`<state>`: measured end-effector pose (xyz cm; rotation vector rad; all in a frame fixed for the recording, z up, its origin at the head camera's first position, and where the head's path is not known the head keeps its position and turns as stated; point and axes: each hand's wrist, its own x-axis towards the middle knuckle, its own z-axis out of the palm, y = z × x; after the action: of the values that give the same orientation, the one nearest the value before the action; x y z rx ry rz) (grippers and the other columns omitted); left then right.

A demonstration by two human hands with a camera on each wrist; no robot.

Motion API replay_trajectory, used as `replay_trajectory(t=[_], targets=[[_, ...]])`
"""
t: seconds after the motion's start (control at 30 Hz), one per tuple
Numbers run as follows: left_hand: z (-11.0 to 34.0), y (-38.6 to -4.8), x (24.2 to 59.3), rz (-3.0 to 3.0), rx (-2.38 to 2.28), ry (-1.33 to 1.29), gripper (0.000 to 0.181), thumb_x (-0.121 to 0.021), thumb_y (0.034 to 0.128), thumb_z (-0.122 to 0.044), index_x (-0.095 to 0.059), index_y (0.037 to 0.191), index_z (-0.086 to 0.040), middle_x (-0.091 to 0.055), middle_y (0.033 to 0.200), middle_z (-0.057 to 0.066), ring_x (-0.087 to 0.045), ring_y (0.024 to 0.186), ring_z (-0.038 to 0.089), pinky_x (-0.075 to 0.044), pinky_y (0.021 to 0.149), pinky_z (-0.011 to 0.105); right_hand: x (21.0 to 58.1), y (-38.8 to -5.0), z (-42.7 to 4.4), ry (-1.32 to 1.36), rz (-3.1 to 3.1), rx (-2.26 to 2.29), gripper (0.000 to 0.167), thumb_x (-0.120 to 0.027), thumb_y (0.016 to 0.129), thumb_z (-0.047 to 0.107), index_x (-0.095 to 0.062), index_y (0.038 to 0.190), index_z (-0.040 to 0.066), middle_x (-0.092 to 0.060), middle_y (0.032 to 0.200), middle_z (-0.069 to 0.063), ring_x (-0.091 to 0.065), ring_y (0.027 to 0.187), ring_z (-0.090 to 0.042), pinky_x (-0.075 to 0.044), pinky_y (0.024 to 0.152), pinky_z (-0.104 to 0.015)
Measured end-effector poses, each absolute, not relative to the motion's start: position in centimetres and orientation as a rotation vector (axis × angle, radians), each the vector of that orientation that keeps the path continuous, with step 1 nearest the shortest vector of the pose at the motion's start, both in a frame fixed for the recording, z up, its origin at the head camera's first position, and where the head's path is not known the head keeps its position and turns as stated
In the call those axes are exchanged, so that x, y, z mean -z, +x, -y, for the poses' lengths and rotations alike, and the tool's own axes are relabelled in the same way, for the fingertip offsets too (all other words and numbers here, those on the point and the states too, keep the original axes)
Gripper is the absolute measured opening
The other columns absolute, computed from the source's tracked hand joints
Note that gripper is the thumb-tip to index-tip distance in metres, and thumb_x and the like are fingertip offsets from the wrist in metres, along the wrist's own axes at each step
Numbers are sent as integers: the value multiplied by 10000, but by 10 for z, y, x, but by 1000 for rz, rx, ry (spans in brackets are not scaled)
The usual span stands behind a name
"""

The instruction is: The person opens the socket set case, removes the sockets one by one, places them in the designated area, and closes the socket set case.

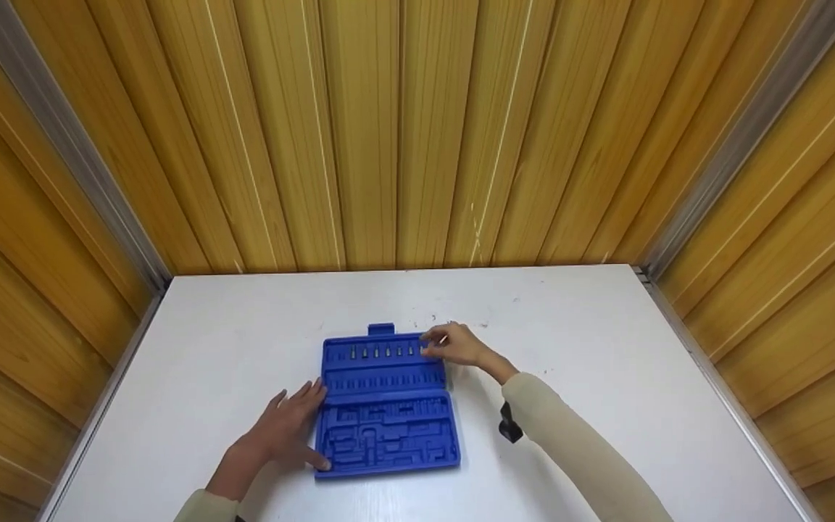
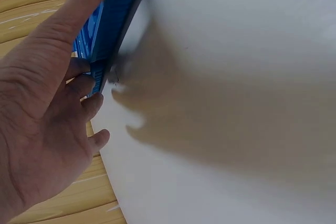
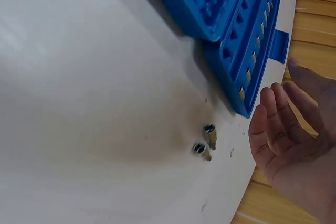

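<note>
A blue molded case (image 1: 388, 395) lies unfolded on the white table, with several small metal pieces (image 1: 388, 352) in a row in its far half. Along the case's left edge, my left hand (image 1: 283, 431) rests with spread fingers; its thumb touches the near left corner. My right hand (image 1: 457, 346) is at the far right corner beside the row's end. The right wrist view shows this hand (image 3: 294, 135) with fingers loosely bent and nothing visible between them. Two metal sockets (image 3: 210, 136) (image 3: 201, 151) lie on the table near the case corner.
Yellow wood-patterned panels (image 1: 432, 130) stand behind the table (image 1: 243, 312) and on both sides. A latch tab (image 1: 381, 329) sticks out from the case's far edge. A black object (image 1: 509, 428) shows beneath the right forearm.
</note>
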<state>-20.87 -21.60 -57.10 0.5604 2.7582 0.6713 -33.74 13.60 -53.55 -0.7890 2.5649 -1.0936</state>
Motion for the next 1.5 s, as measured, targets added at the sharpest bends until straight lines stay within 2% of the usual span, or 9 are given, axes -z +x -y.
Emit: replay_trajectory(t=[0.1,0.2,0.3,0.5,0.57,0.77,0.97,1.17,1.5], targets=[[212,-205,566,-2763,-658,556,1311,-970,564,-512,-333,1549,72,-288,1650,262,-269,1542,449,-161,1244,692,540,-335,-112,-766,-2542,1127,354,-696,963,160,-689,1214,-90,-749,1118,-243,-729,902,-318,-609,718,-291],[210,-202,562,-2772,-640,555,1306,-981,555,-491,-342,1541,80,-300,1641,274,-286,1531,464,-181,1231,706,547,-333,-86,-754,-2492,1205,335,-675,979,138,-682,1225,-89,-757,1077,-237,-741,870,-349,-591,632,-227],[210,-201,562,-2770,-643,534,1308,-985,543,-491,-350,1545,58,-303,1647,256,-288,1529,466,-185,1222,718,555,-331,-61,-771,-2458,1275,314,-658,990,121,-681,1228,-83,-757,1052,-237,-740,894,-396,-595,623,-234],[209,-200,565,-2741,-684,460,1318,-981,529,-515,-345,1572,-22,-283,1680,179,-287,1535,446,-164,1215,739,571,-329,-24,-767,-2583,1295,276,-663,978,105,-709,1198,-56,-760,1086,-211,-743,936,-325,-625,803,-361],[209,-200,567,-2731,-685,440,1323,-980,526,-523,-341,1578,-40,-277,1686,162,-285,1537,441,-155,1217,739,577,-326,-16,-705,-2679,1256,256,-680,965,112,-728,1173,-29,-768,1055,-169,-730,910,-260,-611,807,-358],[206,-200,572,-2702,-674,407,1319,-975,521,-547,-349,1584,-78,-269,1694,135,-274,1546,431,-144,1226,732,589,-318,-1,-446,-2957,1133,181,-751,921,189,-798,1059,82,-765,871,-36,-678,756,-152,-555,657,-336],[206,-202,573,-2694,-686,399,1326,-973,515,-555,-352,1583,-76,-268,1693,141,-265,1547,437,-147,1224,735,587,-319,5,-336,-3007,1042,199,-779,904,260,-818,1051,132,-805,1006,-30,-757,909,-232,-600,725,-428],[209,-206,570,-2696,-677,402,1335,-977,511,-547,-342,1585,-71,-268,1690,154,-266,1546,438,-148,1220,737,580,-327,9,-338,-2903,939,209,-756,928,278,-749,1108,172,-741,989,-28,-688,899,-207,-555,766,-415],[216,-211,571,-2720,-686,453,1327,-953,524,-591,-343,1577,-63,-276,1681,182,-283,1532,462,-158,1192,770,580,-327,20,-279,-2946,983,265,-778,911,248,-752,1117,84,-690,899,-38,-675,829,-208,-567,720,-400]])
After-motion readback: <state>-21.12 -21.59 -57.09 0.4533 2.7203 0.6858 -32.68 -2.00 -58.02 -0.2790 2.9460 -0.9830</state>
